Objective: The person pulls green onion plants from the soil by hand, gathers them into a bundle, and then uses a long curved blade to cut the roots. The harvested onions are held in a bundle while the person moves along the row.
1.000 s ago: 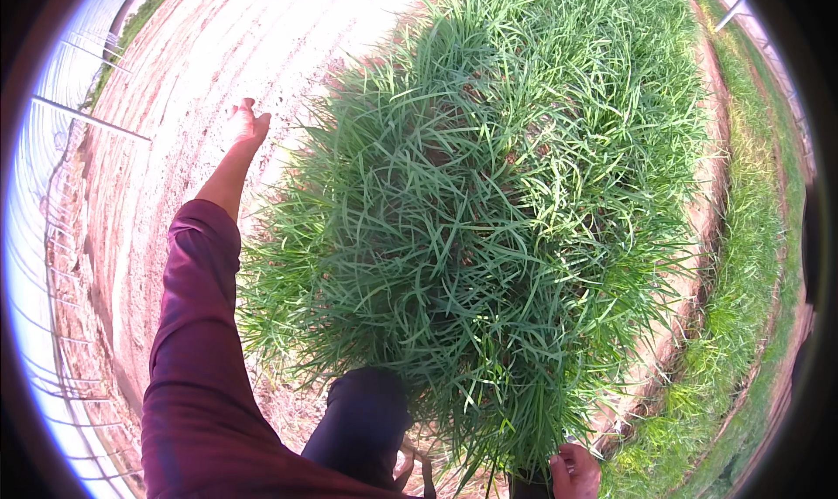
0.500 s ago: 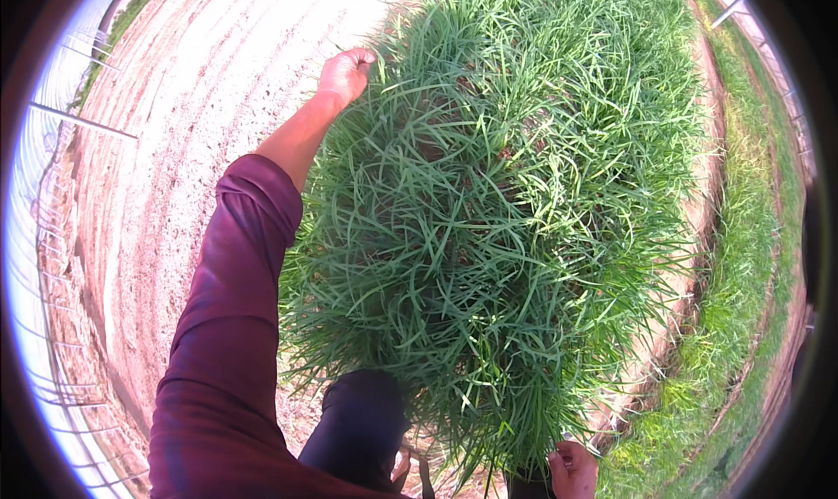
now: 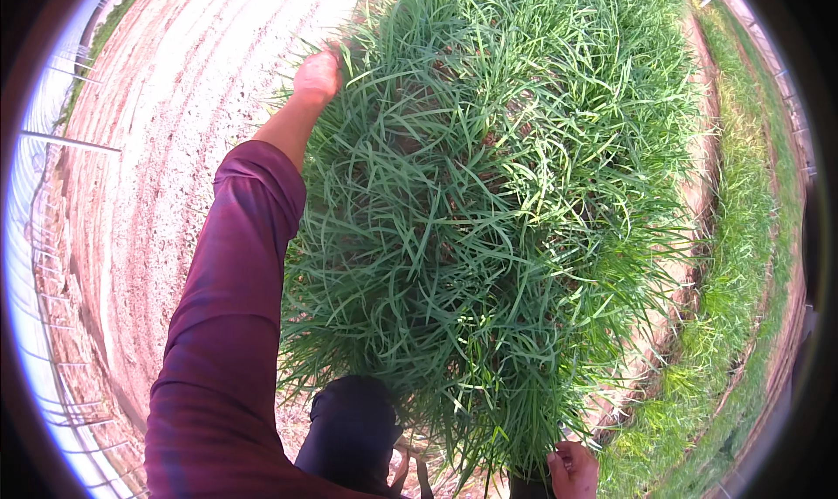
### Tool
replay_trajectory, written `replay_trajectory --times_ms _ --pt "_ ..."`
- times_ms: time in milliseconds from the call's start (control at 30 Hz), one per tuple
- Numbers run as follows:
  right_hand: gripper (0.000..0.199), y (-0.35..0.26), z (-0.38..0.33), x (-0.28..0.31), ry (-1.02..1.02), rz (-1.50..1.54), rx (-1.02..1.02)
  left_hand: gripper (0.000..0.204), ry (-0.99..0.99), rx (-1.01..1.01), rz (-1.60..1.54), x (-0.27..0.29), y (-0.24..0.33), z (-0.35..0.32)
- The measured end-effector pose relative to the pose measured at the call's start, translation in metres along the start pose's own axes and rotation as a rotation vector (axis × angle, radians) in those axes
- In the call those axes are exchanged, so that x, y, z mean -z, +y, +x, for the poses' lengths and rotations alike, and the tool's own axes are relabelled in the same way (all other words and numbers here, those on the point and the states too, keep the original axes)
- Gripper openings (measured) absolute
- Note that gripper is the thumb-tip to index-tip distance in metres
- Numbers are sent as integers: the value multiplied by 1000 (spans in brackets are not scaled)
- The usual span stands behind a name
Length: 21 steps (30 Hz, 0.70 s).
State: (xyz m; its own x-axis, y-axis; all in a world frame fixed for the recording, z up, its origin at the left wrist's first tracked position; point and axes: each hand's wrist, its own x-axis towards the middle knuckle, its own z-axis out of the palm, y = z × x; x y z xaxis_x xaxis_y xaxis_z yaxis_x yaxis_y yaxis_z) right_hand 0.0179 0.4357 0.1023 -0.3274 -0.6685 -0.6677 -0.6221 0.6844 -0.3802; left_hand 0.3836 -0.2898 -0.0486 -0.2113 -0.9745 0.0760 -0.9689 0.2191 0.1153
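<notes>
The upper garment [image 3: 218, 464] is maroon. Its left sleeve [image 3: 227, 294] is a tube of smooth, faintly glossy cloth, creased crosswise and terminating on the forearm [image 3: 290, 132] in a wide, folded-back cuff [image 3: 262, 178]. The left hand [image 3: 317, 75] and right hand [image 3: 574, 471] are bare. The trouser leg [image 3: 351, 429] is plain dark cloth, near black, rounded at the knee.

Cultivated farm plot. Dense, grass-like green crop [image 3: 489, 202] is filling the middle; bare furrowed soil [image 3: 175, 150] is stretching along its left, a second green strip [image 3: 738, 281] is running down the right. At far left, pale sheeting [image 3: 33, 211] and thin ribs [image 3: 80, 423] are curving, possibly forming a greenhouse wall; glare is blurring it.
</notes>
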Motion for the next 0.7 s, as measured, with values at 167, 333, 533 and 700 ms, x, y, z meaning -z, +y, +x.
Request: replay_trajectory --times_ms 167,333,533,700 --pt "26 -2 0 -2 -6 33 -26 18 82 -53 60 -16 -12 -1" --pt "25 -10 -1 2 -19 10 -4 20 81 -13 7 -31 -15 -4" --pt "24 -20 -4 7 -1 -34 33 13 156 272 -845 -35 -14 -22" --pt "22 -24 -13 8 59 -21 103 5 57 262 -1013 53 -8 -128"
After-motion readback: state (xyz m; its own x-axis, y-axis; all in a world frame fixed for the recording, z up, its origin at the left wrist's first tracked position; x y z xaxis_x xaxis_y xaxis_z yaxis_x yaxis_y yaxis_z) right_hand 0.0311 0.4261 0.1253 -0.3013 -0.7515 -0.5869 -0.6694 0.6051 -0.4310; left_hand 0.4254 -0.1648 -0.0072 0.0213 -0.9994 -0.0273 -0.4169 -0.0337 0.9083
